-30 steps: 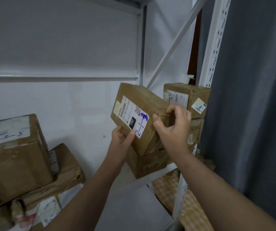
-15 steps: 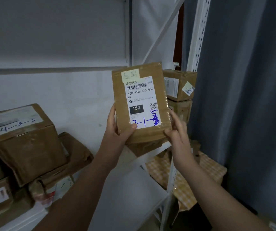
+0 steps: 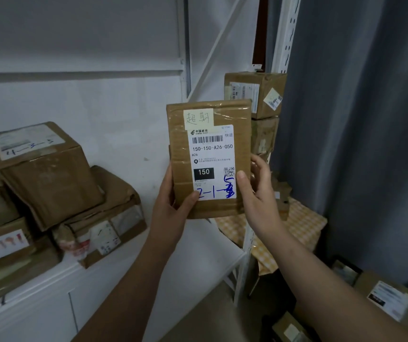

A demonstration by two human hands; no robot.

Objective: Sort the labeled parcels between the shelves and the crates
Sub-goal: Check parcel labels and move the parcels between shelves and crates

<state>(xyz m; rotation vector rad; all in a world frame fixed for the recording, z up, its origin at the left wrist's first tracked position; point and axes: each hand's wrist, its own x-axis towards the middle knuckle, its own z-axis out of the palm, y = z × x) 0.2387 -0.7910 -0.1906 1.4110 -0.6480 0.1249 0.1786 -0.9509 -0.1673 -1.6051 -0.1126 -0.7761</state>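
White metal shelving [image 3: 212,245] stands against a pale wall, with a grey curtain [image 3: 360,119] hanging to its right. Held upright in front of the shelf, clear of its board, is a flat brown parcel [image 3: 180,149], its face turned to the camera. The left hand [image 3: 170,208] grips its lower left edge, thumb pressed on the front. The right hand [image 3: 259,193] clasps the lower right edge, thumb lying on the white shipping label [image 3: 211,164]. That label reads 150-150-A26-050, carries a black block marked 150, and bears blue handwriting along the bottom. A pale handwritten note [image 3: 199,119] is stuck above it. Behind the parcel, two stacked cartons [image 3: 268,95] sit at the shelf's right end. Several taped boxes [image 3: 47,178] are piled at the left. More labelled cartons [image 3: 390,299] lie low at the right, near a checkered cloth [image 3: 304,225].
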